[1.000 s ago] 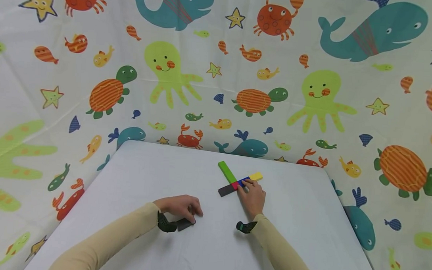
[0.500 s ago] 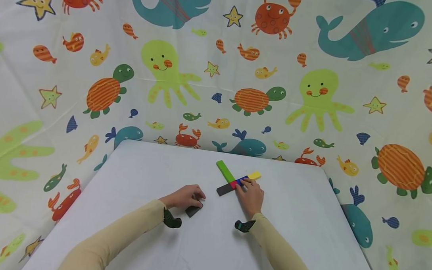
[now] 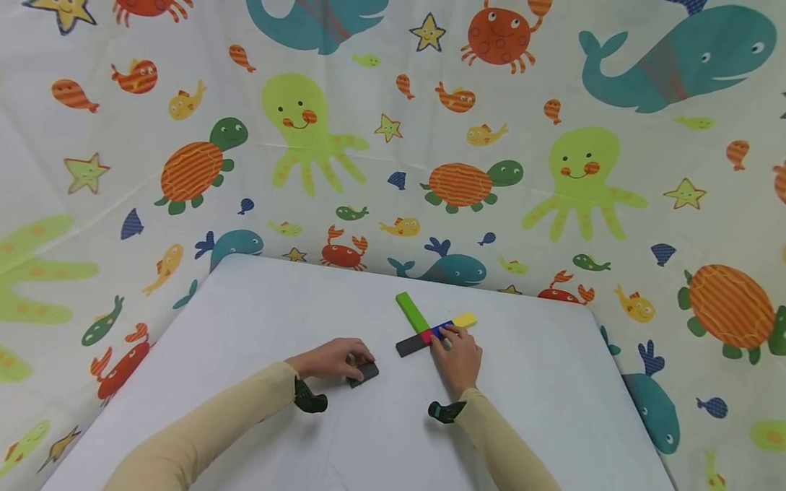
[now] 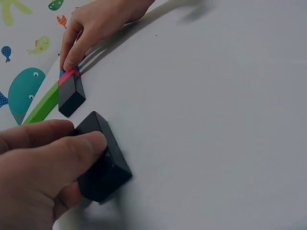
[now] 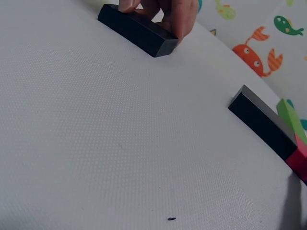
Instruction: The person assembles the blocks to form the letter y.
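My left hand pinches a loose black block between thumb and fingers, left of a row of coloured blocks and close over the white table. That row runs from a black block through a small red block and a blue block to a yellow block. A long green block slants away toward the back from the red one. With its fingertips, my right hand holds the blue block, the thumb right by the red one; these fingers partly hide the blue block.
The blocks lie on a white-covered table. Behind it hangs a cloth printed with sea animals. A dark strap sits on the left wrist, another strap on the right.
My left hand has moved forward and to the right with the black block, nearer the row, and the block has turned a little. The right hand stays on the row.
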The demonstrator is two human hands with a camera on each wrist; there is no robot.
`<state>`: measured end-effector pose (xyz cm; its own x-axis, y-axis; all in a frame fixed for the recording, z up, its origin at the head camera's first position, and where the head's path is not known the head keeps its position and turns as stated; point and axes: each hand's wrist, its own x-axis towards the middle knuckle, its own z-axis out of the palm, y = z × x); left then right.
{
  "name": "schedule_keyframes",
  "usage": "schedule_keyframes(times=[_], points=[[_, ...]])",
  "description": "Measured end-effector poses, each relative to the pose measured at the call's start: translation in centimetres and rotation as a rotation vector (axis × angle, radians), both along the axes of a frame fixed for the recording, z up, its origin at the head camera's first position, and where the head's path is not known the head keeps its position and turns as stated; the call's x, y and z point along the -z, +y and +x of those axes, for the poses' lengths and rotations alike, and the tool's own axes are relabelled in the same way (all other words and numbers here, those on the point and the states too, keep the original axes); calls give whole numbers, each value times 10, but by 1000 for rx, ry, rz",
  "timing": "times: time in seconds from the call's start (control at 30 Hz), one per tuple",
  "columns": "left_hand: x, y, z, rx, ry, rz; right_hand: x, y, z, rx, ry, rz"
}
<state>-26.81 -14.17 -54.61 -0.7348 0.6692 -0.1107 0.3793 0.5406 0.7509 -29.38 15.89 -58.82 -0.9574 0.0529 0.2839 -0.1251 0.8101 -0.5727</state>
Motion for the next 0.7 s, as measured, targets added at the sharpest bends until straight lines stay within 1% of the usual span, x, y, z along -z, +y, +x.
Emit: schedule_keyframes(times=[0.13, 0.4, 0.57, 0.7], points=[[3, 2, -3, 16, 3, 15, 0, -1, 0, 3, 0, 2], [0, 3, -2, 86, 1, -13, -1, 0, 0, 13, 31, 28], [0, 4, -2, 89, 3, -21, -1, 0, 1, 5, 34, 24], [0, 7, -2, 90, 27, -41, 0, 0, 1, 5, 31, 26]])
